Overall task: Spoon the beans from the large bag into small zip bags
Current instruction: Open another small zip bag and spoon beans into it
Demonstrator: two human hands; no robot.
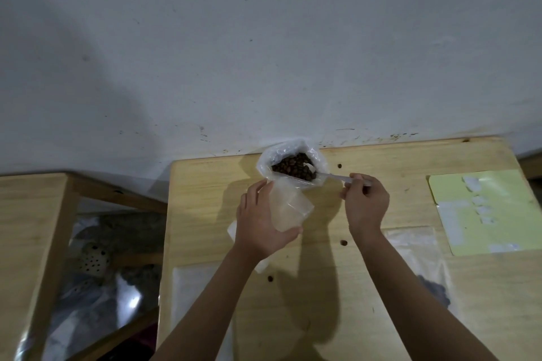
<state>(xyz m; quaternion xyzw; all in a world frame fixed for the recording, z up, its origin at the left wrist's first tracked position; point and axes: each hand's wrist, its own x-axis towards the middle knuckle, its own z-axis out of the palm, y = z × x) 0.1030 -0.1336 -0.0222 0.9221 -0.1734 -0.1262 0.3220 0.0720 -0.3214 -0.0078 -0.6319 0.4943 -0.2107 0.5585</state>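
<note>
Plastic spoon pinched in right fingers — bowl among beans; left fingers curled round small zip bag.

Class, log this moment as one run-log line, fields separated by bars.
step: scooping | left hand: holds small zip bag | right hand: grips spoon in large bag of beans

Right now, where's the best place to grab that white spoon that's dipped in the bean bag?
Probably the bare handle end of the spoon, coming from the right. Its bowl sits among beans in the large bag, and the handle juts out rightward, where the right hand pinches it.
</note>
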